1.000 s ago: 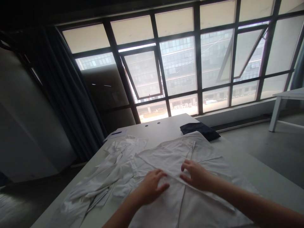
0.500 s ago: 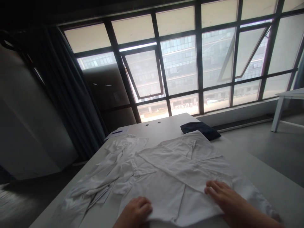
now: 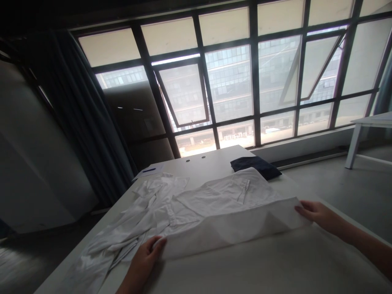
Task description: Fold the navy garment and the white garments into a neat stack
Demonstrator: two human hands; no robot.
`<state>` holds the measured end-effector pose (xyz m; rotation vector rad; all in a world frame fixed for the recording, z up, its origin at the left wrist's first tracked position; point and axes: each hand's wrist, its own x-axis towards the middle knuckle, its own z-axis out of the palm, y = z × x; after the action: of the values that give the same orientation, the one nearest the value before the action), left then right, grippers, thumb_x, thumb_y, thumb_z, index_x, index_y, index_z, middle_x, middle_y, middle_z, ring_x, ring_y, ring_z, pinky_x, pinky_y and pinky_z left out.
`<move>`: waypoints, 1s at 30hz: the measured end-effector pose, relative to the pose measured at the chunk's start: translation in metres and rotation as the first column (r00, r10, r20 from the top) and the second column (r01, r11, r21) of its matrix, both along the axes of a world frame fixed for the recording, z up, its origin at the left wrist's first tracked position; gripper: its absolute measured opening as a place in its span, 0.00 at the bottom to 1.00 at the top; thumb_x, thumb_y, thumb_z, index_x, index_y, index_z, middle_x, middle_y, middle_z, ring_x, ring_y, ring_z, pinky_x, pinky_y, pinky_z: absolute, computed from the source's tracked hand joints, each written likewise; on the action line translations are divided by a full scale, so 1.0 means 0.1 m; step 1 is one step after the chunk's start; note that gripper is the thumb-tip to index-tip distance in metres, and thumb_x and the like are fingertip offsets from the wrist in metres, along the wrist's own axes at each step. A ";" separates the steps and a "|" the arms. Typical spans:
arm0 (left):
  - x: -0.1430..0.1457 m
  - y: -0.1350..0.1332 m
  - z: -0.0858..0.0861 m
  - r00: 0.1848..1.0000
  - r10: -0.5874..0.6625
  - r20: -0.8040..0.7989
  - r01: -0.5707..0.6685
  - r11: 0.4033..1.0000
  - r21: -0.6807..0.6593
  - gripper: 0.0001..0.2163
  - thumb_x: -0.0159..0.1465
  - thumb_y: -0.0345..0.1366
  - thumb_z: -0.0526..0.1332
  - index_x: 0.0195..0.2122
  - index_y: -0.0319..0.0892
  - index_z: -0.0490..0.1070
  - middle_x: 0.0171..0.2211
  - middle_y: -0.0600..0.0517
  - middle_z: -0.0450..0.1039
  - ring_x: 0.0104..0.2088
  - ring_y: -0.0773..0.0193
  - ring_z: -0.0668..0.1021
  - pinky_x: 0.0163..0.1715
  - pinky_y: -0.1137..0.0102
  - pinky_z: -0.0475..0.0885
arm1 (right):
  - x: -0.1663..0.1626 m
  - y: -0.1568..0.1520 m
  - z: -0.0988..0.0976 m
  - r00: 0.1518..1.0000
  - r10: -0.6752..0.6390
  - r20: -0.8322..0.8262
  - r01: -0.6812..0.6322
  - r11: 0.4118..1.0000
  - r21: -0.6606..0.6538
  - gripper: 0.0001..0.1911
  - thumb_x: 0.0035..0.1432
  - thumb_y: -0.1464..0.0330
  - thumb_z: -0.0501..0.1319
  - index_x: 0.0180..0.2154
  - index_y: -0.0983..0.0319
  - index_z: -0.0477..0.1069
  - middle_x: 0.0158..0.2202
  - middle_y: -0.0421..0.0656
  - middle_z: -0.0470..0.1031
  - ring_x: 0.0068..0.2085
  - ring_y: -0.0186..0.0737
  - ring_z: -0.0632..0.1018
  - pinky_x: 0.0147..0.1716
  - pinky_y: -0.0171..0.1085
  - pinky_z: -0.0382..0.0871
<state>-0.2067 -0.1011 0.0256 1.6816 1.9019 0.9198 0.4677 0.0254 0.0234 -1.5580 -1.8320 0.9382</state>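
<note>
We've got the white shirt spread in the middle of the table, its near edge standing up in one long doubled fold. Our left hand, at seven o'clock of the shirt, pinches the left corner with the thumb on top. Our right hand, at three o'clock, is closed on the right corner. Held at both ends like this, we reckon, the fold runs taut and straight. A crumpled white garment lies touching at nine o'clock, and a dark folded cloth sits at one o'clock, out of the way
</note>
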 end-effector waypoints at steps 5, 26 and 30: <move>0.09 0.06 -0.04 0.977 0.110 -0.182 -0.101 0.993 0.057 0.26 0.69 0.61 0.51 0.42 0.47 0.79 0.39 0.50 0.84 0.44 0.48 0.83 0.46 0.64 0.75 | -0.27 0.27 -0.34 0.870 -0.233 0.435 0.140 0.962 0.235 0.23 0.67 0.52 0.50 0.37 0.58 0.76 0.35 0.53 0.83 0.38 0.58 0.82 0.36 0.48 0.70; 1.87 0.20 0.12 0.722 -0.387 -0.573 0.464 0.886 -0.014 0.25 0.74 0.45 0.51 0.70 0.50 0.62 0.72 0.47 0.60 0.70 0.49 0.64 0.70 0.53 0.60 | -2.31 -0.60 -0.08 0.843 0.274 0.464 -0.464 0.807 0.366 0.27 0.69 0.60 0.55 0.65 0.62 0.69 0.68 0.54 0.68 0.68 0.57 0.67 0.69 0.57 0.56; 1.75 0.38 -0.06 0.700 -0.419 -0.578 0.397 0.902 -0.173 0.33 0.75 0.56 0.45 0.76 0.43 0.50 0.76 0.43 0.46 0.75 0.45 0.53 0.73 0.47 0.51 | -2.44 -0.52 -0.13 0.774 0.367 0.515 -0.538 0.810 0.232 0.37 0.72 0.50 0.51 0.72 0.65 0.58 0.74 0.56 0.54 0.74 0.62 0.56 0.71 0.61 0.49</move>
<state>-0.0321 -0.0633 0.0199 2.4530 1.7314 0.1585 0.2242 -0.0267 0.0102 -1.1590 -2.6297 0.3793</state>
